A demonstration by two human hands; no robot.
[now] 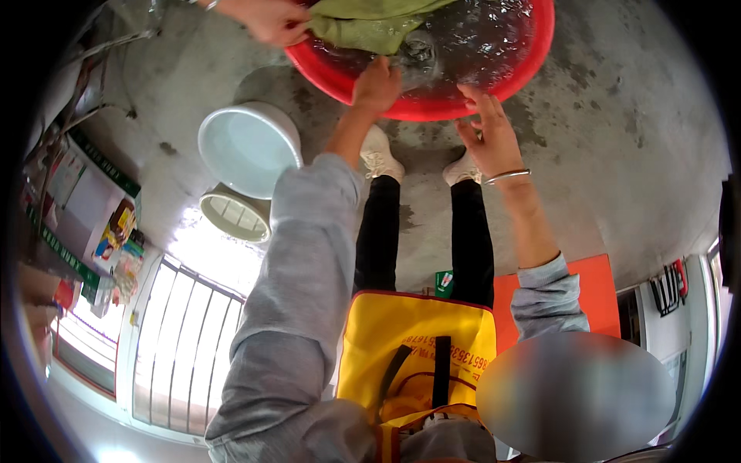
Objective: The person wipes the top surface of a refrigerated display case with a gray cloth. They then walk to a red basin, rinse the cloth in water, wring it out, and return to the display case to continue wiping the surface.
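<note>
A large red plastic basin of water stands at the top of the view. Green cloth lies partly in the water, and another person's hand grips its left part. My left hand is at the basin's near rim with curled fingers, close to the cloth's lower corner; whether it holds the cloth is unclear. Below the near right rim, my right hand has its fingers spread and nothing in it. A metal bangle is on my right wrist. Water swirls around a dark spot beside the cloth.
Left of my feet are a white basin and a smaller pale slotted basket. An orange panel is at the lower right. Wet patches mark the concrete floor. Metal frames and packed goods line the left side.
</note>
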